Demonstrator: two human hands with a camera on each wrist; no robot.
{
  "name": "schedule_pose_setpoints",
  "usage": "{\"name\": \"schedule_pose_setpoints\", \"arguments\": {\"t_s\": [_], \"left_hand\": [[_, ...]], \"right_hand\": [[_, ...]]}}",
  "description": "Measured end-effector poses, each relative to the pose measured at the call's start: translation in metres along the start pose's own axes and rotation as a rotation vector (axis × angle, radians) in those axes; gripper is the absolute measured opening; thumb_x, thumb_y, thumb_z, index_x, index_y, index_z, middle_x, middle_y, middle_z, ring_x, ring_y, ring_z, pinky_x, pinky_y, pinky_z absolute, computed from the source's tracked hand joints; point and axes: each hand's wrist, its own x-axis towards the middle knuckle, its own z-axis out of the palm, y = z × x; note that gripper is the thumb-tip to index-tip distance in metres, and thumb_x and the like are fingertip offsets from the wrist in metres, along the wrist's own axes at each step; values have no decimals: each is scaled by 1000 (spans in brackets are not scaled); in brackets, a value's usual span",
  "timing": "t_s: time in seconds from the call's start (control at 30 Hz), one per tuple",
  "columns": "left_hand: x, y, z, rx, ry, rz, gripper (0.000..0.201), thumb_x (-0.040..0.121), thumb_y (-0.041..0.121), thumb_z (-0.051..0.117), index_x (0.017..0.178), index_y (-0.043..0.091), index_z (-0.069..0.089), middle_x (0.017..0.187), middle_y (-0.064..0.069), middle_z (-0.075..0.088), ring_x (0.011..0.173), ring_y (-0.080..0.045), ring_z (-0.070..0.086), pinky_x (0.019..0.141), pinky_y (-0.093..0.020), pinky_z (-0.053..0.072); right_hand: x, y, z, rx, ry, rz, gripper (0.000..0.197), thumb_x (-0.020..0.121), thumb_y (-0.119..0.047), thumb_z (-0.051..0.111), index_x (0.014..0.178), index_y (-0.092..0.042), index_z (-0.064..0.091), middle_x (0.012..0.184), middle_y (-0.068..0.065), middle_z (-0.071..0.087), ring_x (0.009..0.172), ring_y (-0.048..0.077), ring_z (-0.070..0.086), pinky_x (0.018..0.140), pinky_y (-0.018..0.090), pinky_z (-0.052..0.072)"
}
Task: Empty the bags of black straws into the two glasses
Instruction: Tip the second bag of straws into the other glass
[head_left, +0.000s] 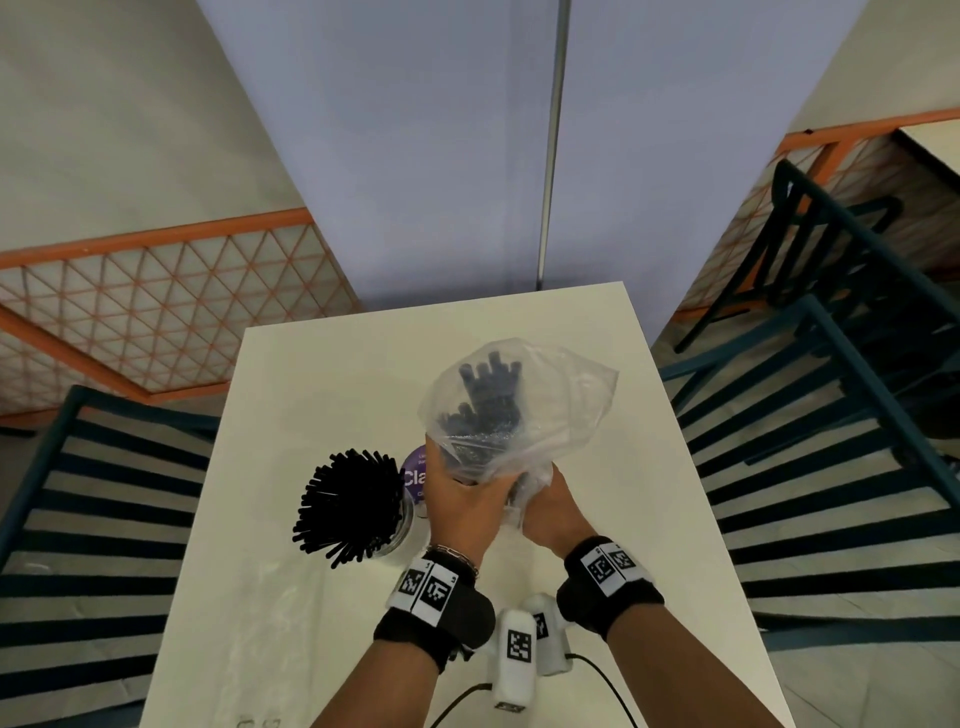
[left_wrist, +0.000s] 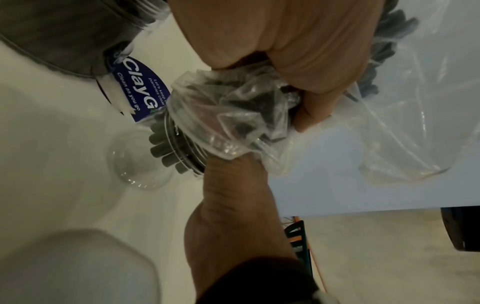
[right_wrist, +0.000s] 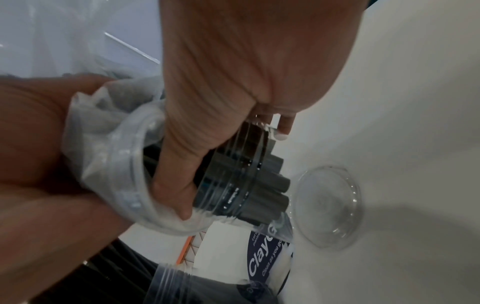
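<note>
Purple label (left_wrist: 141, 92) "ClayG", "Clean as you go"

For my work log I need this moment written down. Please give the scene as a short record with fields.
left hand: grips the bag's bunched neck
right hand: grips the second glass at the bag's mouth
bag: clear plastic, with black straws inside
full glass: packed with straws, left of the hands
second glass: tilted, straws inside
clear lid: flat on the table
table: white
</note>
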Motion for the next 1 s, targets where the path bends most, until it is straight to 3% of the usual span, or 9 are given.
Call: {"name": "schedule_pose_setpoints", "arguments": {"t_s": [0.03,0.1,0.2,0.3,0.43,0.57,0.77,0.9,1.0], "left_hand": [[-2,1,1,-16,-13,-8,76,76,-16,83,140,15,56,118,1,75,110,-14,76,69,-13,60],[-1,5,1,-46,-43,-30,87,66,-12,93,140,16,56,123,-5,76,110,-19,77,74,-23,65],[-5,28,-6,-24,-65,80,107,56,2,104,144,25,48,134,1,70,118,-14,74,92,-39,66],[-5,51,-17,41,-82,206,102,57,15,106,141,33,51,138,10,65,125,-10,68,98,-39,63],[-5,67,-20,79,-65,221,57,70,30,98,117,30,65,115,7,76,106,-16,76,92,-51,65],[-1,82,-23,63,17,259,18,90,28,84,103,26,72,102,9,79,95,-9,75,96,-50,62],[7,117,-29,-168,80,308,12,98,26,76,103,35,69,114,4,82,117,-18,75,110,-48,55],[7,146,-39,-315,104,329,16,103,18,69,118,14,64,107,7,80,117,-19,74,108,-41,57],[6,160,-54,-375,126,341,19,105,21,67,121,11,66,115,1,77,117,-18,73,112,-43,55]], "right_hand": [[-1,-1,-1,26,7,-15,48,98,8,59,86,-39,63,67,-16,66,54,-7,65,53,8,51],[-5,-2,1,-169,26,-159,52,102,19,42,71,-17,62,57,-11,61,47,0,58,49,14,49],[-18,-11,3,-450,98,-308,37,102,-10,49,68,-13,64,60,1,64,54,15,64,54,27,56],[-21,-13,1,-627,92,-295,10,100,-18,64,101,-10,68,90,2,73,82,16,72,78,34,62],[-19,-10,-2,-603,76,-260,31,90,-22,74,114,-3,68,106,18,73,99,29,71,95,52,60],[-23,-8,-10,-651,89,-249,85,59,-52,95,130,-15,67,117,-3,75,109,17,72,95,34,60],[-25,-10,-21,-589,41,-221,93,46,-21,107,127,-33,65,125,-9,76,121,13,70,106,44,58],[-34,-20,-20,-573,-22,-232,128,38,-33,110,149,-38,45,145,-12,62,135,10,59,117,47,48],[-55,-42,-15,-693,18,-278,156,35,-45,108,163,-44,19,166,-16,32,153,6,32,128,41,30]]}}
